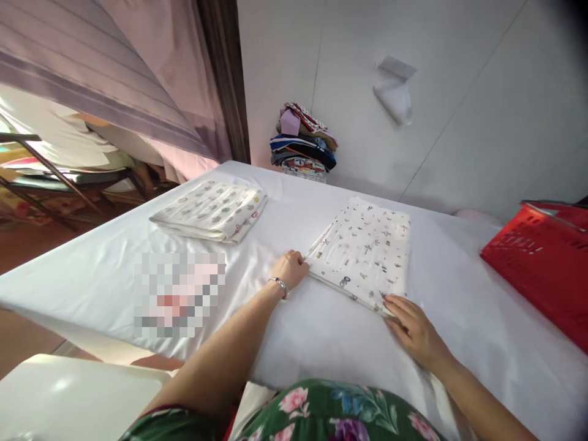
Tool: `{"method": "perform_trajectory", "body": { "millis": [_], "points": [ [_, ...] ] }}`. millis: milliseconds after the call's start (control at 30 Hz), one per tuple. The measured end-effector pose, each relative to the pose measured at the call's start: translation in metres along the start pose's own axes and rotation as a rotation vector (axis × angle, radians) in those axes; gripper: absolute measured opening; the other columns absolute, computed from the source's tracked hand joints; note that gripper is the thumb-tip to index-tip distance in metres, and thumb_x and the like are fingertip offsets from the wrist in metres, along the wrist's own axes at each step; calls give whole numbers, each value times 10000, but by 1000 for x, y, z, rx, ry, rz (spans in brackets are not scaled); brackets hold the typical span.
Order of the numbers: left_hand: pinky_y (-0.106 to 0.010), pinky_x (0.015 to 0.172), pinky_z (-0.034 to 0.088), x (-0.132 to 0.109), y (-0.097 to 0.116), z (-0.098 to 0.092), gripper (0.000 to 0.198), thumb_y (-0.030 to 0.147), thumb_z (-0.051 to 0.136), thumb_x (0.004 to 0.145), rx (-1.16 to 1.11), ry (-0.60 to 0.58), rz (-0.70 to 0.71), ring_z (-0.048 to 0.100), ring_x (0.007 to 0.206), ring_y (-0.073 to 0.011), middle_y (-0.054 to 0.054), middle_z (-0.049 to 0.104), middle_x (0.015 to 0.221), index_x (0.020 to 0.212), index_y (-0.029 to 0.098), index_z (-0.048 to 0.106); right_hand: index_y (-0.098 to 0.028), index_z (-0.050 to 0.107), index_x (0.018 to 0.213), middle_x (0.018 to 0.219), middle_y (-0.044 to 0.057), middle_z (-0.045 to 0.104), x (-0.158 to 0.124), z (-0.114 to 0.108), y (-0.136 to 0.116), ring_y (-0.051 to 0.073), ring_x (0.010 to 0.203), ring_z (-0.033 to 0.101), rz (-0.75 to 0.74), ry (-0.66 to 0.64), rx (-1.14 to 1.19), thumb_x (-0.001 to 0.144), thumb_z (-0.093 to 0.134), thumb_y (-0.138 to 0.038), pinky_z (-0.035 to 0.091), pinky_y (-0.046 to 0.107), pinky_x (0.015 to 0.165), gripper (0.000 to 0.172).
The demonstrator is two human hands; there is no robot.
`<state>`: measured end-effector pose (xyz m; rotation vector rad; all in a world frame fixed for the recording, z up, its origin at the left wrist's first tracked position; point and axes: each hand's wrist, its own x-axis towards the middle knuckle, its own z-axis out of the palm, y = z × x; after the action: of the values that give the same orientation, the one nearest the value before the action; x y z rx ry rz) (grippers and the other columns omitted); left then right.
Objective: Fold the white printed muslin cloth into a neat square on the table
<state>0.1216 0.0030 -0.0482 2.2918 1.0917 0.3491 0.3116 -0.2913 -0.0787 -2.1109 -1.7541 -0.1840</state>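
A folded white cloth (367, 245) with small scattered prints lies on the white-covered table in front of me. My left hand (290, 269), a bracelet on its wrist, is closed in a pinch on the cloth's near left corner. At the near right corner, my right hand (416, 331) has its fingers on top of the cloth and its thumb at the edge, gripping the fold. To the left rests another folded white cloth (214, 208) with rows of printed figures, touched by neither hand.
A red plastic basket (533, 263) stands at the table's right side. Stacked folded clothes (304, 144) sit at the back against the wall. A blurred-out item (179, 297) lies front left on the table. Beyond the pink curtain (174, 73) is a dark-framed chair (59, 177); a white surface (78, 398) is lower left.
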Motion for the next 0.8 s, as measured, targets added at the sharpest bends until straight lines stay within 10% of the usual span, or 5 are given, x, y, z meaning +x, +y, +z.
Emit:
{"method": "perform_trajectory", "body": {
  "millis": [433, 600, 800],
  "points": [
    [-273, 617, 370, 2, 1, -7, 231, 388, 450, 791, 64, 7, -18, 568, 791, -171, -21, 598, 942, 755, 211, 593, -263, 670, 869, 1061, 45, 631, 31, -14, -5, 225, 1024, 573, 136, -71, 167, 879, 443, -347, 499, 392, 875, 243],
    [-299, 695, 400, 17, 19, -13, 382, 524, 458, 780, 152, -37, 1, 563, 869, -210, -73, 579, 963, 768, 180, 621, -260, 670, 939, 1198, 56, 557, 80, -9, -24, 232, 1127, 498, 172, -88, 355, 877, 426, -366, 508, 386, 858, 273],
    [-328, 727, 397, 15, 32, 10, 153, 161, 459, 784, 370, 80, 276, 505, 923, -217, -92, 552, 950, 854, 154, 594, -218, 637, 984, 977, 56, 646, 163, 18, -40, 184, 888, 608, 360, -79, 569, 821, 489, -355, 529, 319, 744, 260]
  ]
}}
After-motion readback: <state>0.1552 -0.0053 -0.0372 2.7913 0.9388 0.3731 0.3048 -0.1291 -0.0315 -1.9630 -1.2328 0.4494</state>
